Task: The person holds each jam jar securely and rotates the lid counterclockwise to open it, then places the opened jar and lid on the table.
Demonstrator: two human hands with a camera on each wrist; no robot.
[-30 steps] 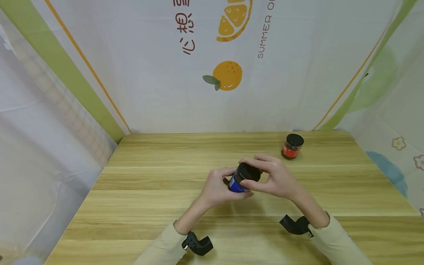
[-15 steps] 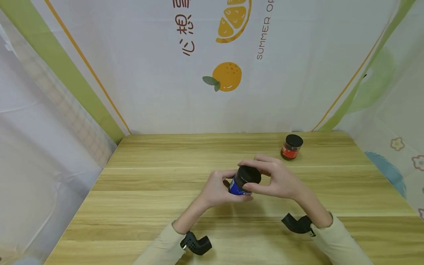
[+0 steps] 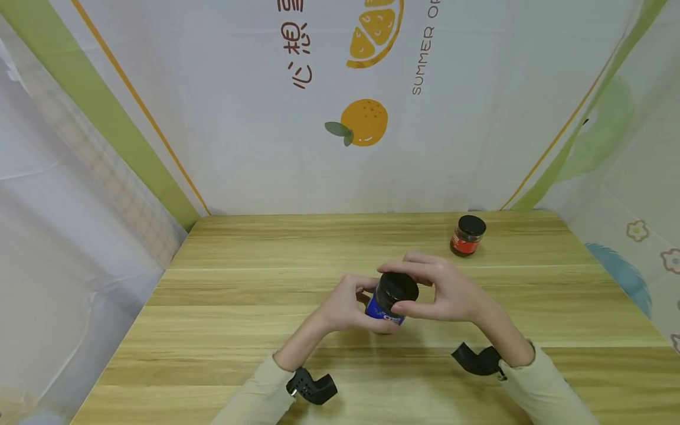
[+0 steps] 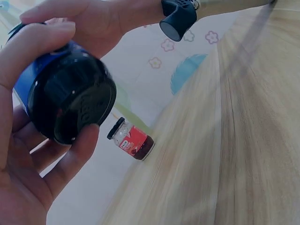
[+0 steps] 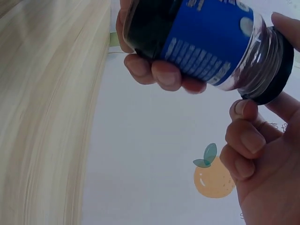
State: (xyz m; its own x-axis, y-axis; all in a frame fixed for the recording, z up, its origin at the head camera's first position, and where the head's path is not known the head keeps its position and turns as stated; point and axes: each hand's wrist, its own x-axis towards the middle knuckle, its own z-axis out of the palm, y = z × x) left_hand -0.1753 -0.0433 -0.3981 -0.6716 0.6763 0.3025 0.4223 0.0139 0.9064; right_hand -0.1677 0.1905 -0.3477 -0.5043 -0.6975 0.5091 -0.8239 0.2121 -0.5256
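Note:
A glass jar (image 3: 376, 309) with a blue label and black lid (image 3: 399, 287) is held tilted above the table, its lid towards the right hand. The left hand (image 3: 344, 308) grips the jar's body from the left. In the left wrist view the jar's dark round base (image 4: 77, 96) faces the camera, with fingertips curled against it. Thumb and fingers of the right hand (image 3: 448, 288) pinch the lid's rim from the right. The right wrist view shows the blue label (image 5: 211, 40), a clear glass neck (image 5: 255, 61) and the lid (image 5: 282, 70) on the neck.
A second, smaller-looking jar (image 3: 467, 236) with a red label and black lid stands upright at the table's back right. The wooden table (image 3: 239, 330) ends at a white printed curtain (image 3: 255, 165). Black wrist cameras (image 3: 313, 386) project from both sleeves.
The jar and left hand have dipped slightly, and more of the blue label's front shows. The right thumb and fingers have shifted a little around the lid. The red-labelled jar stays put.

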